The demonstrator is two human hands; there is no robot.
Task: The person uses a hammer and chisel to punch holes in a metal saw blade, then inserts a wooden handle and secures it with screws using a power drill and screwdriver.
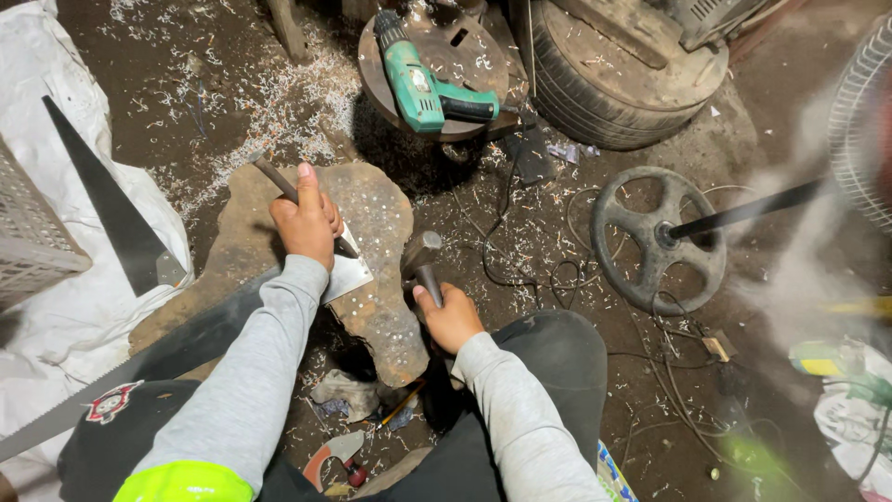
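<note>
The flat stone slab (372,270) lay on the dirt floor between the seated person's knees, its top pocked with small pale marks. On it rested a small sheet of bright metal (348,272), at the slab's middle. The left hand (307,223) was wrapped tightly round a dark steel punch (279,181), held slanting, its upper end pointing up and away from the slab's left side and its tip down on the metal sheet. The right hand (451,316), at the slab's right edge, was closed firmly about the handle of a hammer (420,258), whose head hovered just above the slab's right part, near the sheet but apart from it.

A long saw blade (121,372) crossed the person's left leg, running up toward the slab's left edge. Beyond the slab's far side a teal power drill (423,85) lay on a round rusty metal disc (465,56), with a tyre (604,93) just right of that. Well to the slab's right lay a dark steering wheel (660,240) among loose wires. Left of the slab a white sack (65,307) bore a dark triangular plate (116,214), and a pale perforated crate (28,232) showed at the edge; what it held could not be told. Metal shavings (269,102) littered the floor beyond the slab.
</note>
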